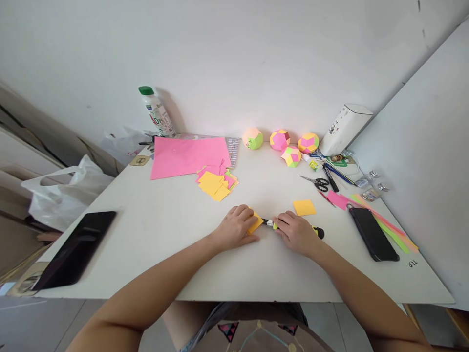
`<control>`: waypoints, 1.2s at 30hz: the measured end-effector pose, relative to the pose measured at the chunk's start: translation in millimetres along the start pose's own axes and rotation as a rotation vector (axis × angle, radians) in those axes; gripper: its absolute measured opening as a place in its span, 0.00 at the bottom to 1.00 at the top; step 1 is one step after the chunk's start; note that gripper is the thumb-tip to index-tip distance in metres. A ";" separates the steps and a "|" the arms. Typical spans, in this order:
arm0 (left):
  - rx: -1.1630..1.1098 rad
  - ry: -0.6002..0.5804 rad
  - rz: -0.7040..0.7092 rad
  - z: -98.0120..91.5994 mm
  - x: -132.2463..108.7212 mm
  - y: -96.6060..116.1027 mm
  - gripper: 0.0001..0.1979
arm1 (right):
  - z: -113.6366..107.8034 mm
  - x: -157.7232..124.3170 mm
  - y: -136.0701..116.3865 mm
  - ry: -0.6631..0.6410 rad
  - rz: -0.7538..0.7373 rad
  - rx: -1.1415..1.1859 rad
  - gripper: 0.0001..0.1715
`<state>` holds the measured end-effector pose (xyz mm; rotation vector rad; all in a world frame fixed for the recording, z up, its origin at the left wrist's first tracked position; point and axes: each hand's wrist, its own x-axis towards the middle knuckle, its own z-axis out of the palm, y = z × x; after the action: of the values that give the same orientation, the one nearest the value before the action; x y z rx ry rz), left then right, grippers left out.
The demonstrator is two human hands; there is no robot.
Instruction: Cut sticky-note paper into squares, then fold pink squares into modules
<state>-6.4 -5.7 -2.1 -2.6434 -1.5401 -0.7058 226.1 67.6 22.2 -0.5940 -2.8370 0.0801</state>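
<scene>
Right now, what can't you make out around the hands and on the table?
Head view: the middle of the yellow and black cutter, hidden by the right hand.
Head view: part of the held orange paper, covered by the left hand.
Head view: whether the cutter's tip touches that paper, too small to tell.
Head view: fine print on the white bottle, too small to read.

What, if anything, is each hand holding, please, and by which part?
The right hand grips a yellow-and-black utility knife around its handle's middle; the left hand holds an orange paper piece by its left side.
</scene>
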 end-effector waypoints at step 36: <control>0.115 -0.036 -0.123 -4.3 -1.8 -25.3 0.14 | 6.1 -2.3 10.3 0.186 0.188 -0.052 0.17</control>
<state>-29.8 5.0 -4.5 -2.5104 -1.7099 -0.5592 230.7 76.0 14.7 -0.8331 -2.6056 -0.0156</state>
